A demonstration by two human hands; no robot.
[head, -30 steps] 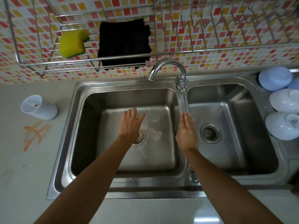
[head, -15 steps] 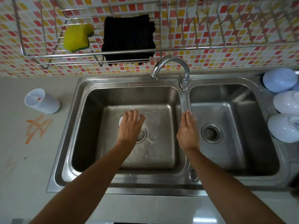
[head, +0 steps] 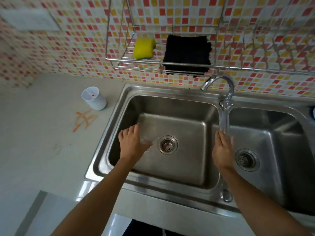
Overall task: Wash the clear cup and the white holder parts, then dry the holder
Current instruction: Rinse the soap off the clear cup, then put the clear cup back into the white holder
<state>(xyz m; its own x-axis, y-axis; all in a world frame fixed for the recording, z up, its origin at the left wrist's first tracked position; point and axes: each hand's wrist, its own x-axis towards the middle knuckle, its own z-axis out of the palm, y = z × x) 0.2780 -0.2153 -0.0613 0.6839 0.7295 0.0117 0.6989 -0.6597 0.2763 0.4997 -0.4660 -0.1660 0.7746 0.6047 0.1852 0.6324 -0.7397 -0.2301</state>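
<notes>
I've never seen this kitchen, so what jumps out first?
The red and yellow tiles behind the double sink. Next, the yellow sponge and black cloth on the rack above. Then the left hand holding a clear cup in the left basin.

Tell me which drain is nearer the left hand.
The drain in the left basin, just right of the left hand. The other drain lies in the right basin, beyond the right hand.

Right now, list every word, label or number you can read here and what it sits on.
No text is readable.
Orange marks on the countertop: scrawled strokes, not legible as a word.
Small red mark inside the white holder: too small to read.
</notes>
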